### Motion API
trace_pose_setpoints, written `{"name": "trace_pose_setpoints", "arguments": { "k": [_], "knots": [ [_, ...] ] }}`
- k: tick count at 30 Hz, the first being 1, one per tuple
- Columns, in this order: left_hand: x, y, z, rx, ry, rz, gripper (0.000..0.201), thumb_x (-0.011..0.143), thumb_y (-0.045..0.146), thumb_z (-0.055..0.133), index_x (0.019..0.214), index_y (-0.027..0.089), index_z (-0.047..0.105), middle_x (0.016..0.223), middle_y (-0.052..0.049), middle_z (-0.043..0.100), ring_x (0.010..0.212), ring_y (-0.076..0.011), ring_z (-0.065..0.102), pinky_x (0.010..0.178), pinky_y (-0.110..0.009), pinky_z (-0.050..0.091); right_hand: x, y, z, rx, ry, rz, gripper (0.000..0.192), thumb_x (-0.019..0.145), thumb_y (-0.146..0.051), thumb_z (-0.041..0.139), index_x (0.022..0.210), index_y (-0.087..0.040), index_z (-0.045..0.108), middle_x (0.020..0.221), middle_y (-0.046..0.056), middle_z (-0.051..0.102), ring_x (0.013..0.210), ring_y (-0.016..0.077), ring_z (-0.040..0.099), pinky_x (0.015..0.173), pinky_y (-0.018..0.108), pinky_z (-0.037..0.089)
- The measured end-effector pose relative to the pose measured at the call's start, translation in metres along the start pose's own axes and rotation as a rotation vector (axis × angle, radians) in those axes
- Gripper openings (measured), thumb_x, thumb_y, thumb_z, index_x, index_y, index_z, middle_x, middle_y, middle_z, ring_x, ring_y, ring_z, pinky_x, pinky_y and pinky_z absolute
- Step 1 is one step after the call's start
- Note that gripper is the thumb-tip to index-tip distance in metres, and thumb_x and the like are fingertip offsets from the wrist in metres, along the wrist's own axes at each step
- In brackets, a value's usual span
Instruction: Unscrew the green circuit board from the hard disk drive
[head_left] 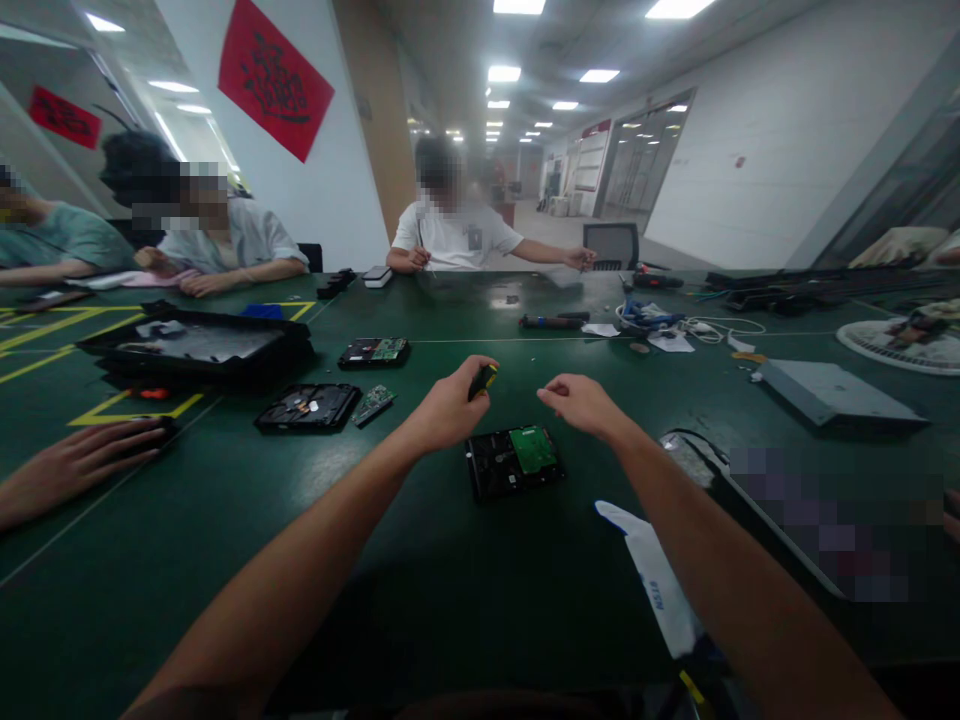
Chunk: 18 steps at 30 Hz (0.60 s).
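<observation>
A hard drive (pixel 491 465) with a green circuit board (pixel 535 450) on its upper face lies flat on the table, just below both hands. My left hand (pixel 450 405) is closed around a black and yellow handle, which looks like a screwdriver (pixel 484 380); its shaft cannot be made out. To the right, my right hand (pixel 577 402) is held in a pinch above the drive's right side. Whatever sits between those fingertips, if anything, is too small to see. Neither hand visibly touches the drive.
Left of the drive are another hard drive (pixel 309 407), a loose circuit board (pixel 373 403), a third drive (pixel 373 351) and a black tray (pixel 202 345). A white cloth (pixel 660 580), a screen (pixel 825 520) and a grey metal box (pixel 840 393) lie right. A co-worker's hand (pixel 82 460) rests left.
</observation>
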<state>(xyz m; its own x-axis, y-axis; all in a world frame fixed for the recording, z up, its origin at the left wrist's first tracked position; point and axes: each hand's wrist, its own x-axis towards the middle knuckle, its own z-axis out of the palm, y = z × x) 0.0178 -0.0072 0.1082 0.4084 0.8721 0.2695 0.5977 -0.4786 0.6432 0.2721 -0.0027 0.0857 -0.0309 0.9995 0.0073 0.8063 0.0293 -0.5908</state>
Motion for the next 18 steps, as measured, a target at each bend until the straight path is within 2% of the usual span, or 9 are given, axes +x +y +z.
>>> {"name": "trace_pose_setpoints", "arguments": {
  "k": [3, 6, 9, 13, 18],
  "knots": [
    [0.000, -0.004, 0.006, 0.067, -0.100, -0.028, 0.047, 0.087, 0.019, 0.054, 0.133, 0.023, 0.057, 0.109, -0.006, 0.073, 0.094, -0.0221, 0.069, 0.085, -0.033, 0.053, -0.004, 0.023, 0.020, -0.053, -0.014, 0.029, 0.034, 0.100, -0.046, 0.056, 0.102, -0.017, 0.075, 0.104, 0.010, 0.075, 0.087, 0.0196, 0.069, 0.073, 0.028, 0.048],
    [-0.003, -0.007, 0.012, 0.135, -0.252, -0.042, 0.042, 0.086, 0.031, 0.062, 0.127, 0.022, 0.061, 0.108, -0.007, 0.074, 0.094, -0.0243, 0.070, 0.081, -0.033, 0.052, -0.006, 0.031, 0.030, -0.013, -0.077, 0.040, 0.041, 0.102, -0.049, 0.049, 0.101, -0.017, 0.074, 0.100, 0.008, 0.075, 0.082, 0.0175, 0.068, 0.068, 0.026, 0.048],
    [-0.006, -0.008, 0.019, 0.199, -0.362, -0.044, 0.042, 0.082, 0.045, 0.070, 0.117, 0.021, 0.067, 0.105, -0.008, 0.075, 0.092, -0.0263, 0.070, 0.075, -0.032, 0.051, -0.009, 0.030, 0.030, 0.065, -0.136, 0.077, 0.041, 0.103, -0.049, 0.048, 0.097, -0.017, 0.073, 0.095, 0.008, 0.075, 0.077, 0.0158, 0.067, 0.062, 0.023, 0.048],
    [-0.007, -0.010, 0.025, 0.217, -0.423, -0.019, 0.044, 0.080, 0.051, 0.073, 0.113, 0.022, 0.069, 0.105, -0.009, 0.075, 0.091, -0.0272, 0.070, 0.071, -0.032, 0.049, -0.014, 0.030, 0.025, 0.141, -0.192, 0.069, 0.039, 0.102, -0.047, 0.052, 0.093, -0.016, 0.072, 0.091, 0.009, 0.074, 0.069, 0.0150, 0.066, 0.056, 0.023, 0.049],
    [-0.008, -0.012, 0.023, 0.218, -0.539, -0.013, 0.067, 0.066, 0.065, 0.081, 0.118, 0.024, 0.069, 0.108, -0.009, 0.075, 0.093, -0.0290, 0.071, 0.072, -0.032, 0.050, -0.017, 0.032, 0.022, 0.162, -0.246, 0.031, 0.033, 0.098, -0.044, 0.059, 0.100, -0.014, 0.075, 0.093, 0.009, 0.075, 0.072, 0.0160, 0.068, 0.058, 0.024, 0.053]
  ]
}}
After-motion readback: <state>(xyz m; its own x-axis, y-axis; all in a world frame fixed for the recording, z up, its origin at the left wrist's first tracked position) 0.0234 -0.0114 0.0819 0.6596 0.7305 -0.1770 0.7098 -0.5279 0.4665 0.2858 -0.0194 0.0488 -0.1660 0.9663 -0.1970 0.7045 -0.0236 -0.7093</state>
